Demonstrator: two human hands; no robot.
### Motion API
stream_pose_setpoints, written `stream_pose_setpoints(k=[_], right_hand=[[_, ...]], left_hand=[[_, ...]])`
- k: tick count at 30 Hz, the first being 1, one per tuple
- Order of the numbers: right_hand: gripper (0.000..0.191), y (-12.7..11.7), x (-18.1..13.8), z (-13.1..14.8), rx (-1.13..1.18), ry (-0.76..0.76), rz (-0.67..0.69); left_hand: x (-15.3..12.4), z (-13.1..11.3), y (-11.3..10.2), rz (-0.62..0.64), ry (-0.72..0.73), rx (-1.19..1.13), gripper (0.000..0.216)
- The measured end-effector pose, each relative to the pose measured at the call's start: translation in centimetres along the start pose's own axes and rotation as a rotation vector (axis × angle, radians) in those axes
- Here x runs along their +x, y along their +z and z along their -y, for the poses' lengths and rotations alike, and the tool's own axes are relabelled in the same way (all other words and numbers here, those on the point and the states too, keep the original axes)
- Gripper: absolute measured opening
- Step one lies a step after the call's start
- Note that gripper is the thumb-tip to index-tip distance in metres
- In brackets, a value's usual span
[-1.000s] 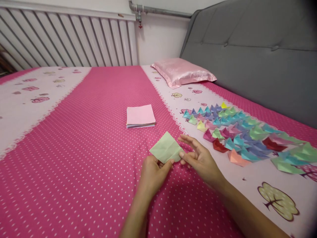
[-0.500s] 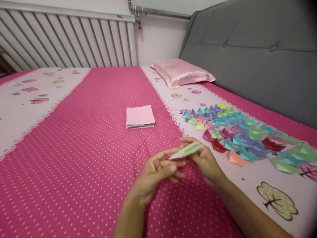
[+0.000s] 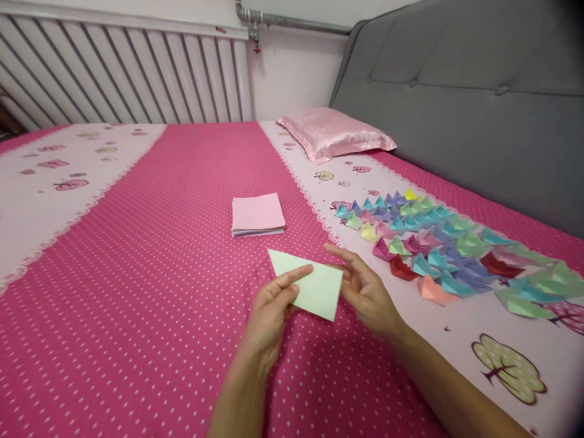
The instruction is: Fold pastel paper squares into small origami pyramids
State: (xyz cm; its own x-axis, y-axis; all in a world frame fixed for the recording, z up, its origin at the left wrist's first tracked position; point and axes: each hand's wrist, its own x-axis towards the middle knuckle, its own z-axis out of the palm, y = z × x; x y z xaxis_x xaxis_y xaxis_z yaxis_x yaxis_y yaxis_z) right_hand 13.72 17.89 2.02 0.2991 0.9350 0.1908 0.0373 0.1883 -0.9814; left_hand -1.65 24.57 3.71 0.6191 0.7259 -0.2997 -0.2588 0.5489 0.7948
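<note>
From where I stand, counting left to right, there is one stack of paper point(image 3: 258, 212), a pink sheet on top, lying squarish on the bed beyond the hands. Just nearer is one left hand point(image 3: 267, 319), its thumb and forefinger laid on top of one folded piece of pale green paper point(image 3: 318, 291) and other fingers tucked beneath, so the paper is pinched between them. That green piece is held up over the bed, between the two hands. One right hand point(image 3: 375, 302) is at its right end, forefinger stretched out and apart from the thumb; other fingertips slip behind the paper (I can't tell whether they grip it). Further right sit the paper boats point(image 3: 438, 263), dozens in close rows, too overlapped to count fully, though I make out two dark red, one orange and one bright yellow.

Under it all is one bedspread point(image 3: 150, 292), deep pink with white dots, crossed by pale bands printed with little trees. Behind it, left to right: one white radiator point(image 3: 130, 76), one red tap handle point(image 3: 257, 50) below a grey pipe point(image 3: 305, 23), one shiny pink pillow point(image 3: 337, 132), and one grey buttoned headboard point(image 3: 465, 121).
</note>
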Motion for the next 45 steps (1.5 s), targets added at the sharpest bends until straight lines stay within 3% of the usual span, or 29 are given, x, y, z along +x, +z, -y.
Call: stream_pose_setpoints(k=[3, 8, 17, 21, 24, 32, 37, 42, 45], right_hand=[[0.039, -0.2, 0.1, -0.2, -0.155, -0.083, 0.004], [0.027, -0.3, -0.1, 0.1, -0.360, -0.183, 0.043], [0.019, -0.4, 0.0, 0.0, -0.356, -0.178, 0.078], [0.013, -0.4, 0.1, 0.1, -0.339, -0.165, 0.032], [0.007, -0.1, 0.0, 0.3, -0.322, -0.113, -0.018], [0.017, 0.8, -0.5, 0.0, -0.222, 0.019, -0.202], [0.034, 1.2, -0.7, 0.3, -0.061, 0.063, -0.290], [0.042, 1.2, -0.7, 0.6, -0.051, 0.030, -0.388], [0.039, 1.1, -0.6, 0.7, -0.023, 0.031, -0.412]], left_hand=[[0.1, -0.3, -0.3, -0.087, 0.068, 0.031, 0.032], [-0.2, -0.4, -0.1, -0.055, 0.020, 0.109, 0.044], [-0.3, -0.3, 0.0, 0.095, -0.005, 0.158, 0.047], [-0.6, -0.3, -0.1, 0.166, 0.040, 0.149, 0.039], [-0.7, -0.1, 0.0, 0.201, 0.035, 0.185, 0.046], [-0.2, 0.3, 0.5, 0.129, 0.168, 0.338, 0.035], [-0.3, 0.5, 1.2, 0.033, 0.253, 0.309, 0.065], [0.1, 0.9, 1.5, -0.087, 0.261, 0.263, 0.096], [0.4, 1.1, 1.2, -0.085, 0.185, 0.233, 0.075]])
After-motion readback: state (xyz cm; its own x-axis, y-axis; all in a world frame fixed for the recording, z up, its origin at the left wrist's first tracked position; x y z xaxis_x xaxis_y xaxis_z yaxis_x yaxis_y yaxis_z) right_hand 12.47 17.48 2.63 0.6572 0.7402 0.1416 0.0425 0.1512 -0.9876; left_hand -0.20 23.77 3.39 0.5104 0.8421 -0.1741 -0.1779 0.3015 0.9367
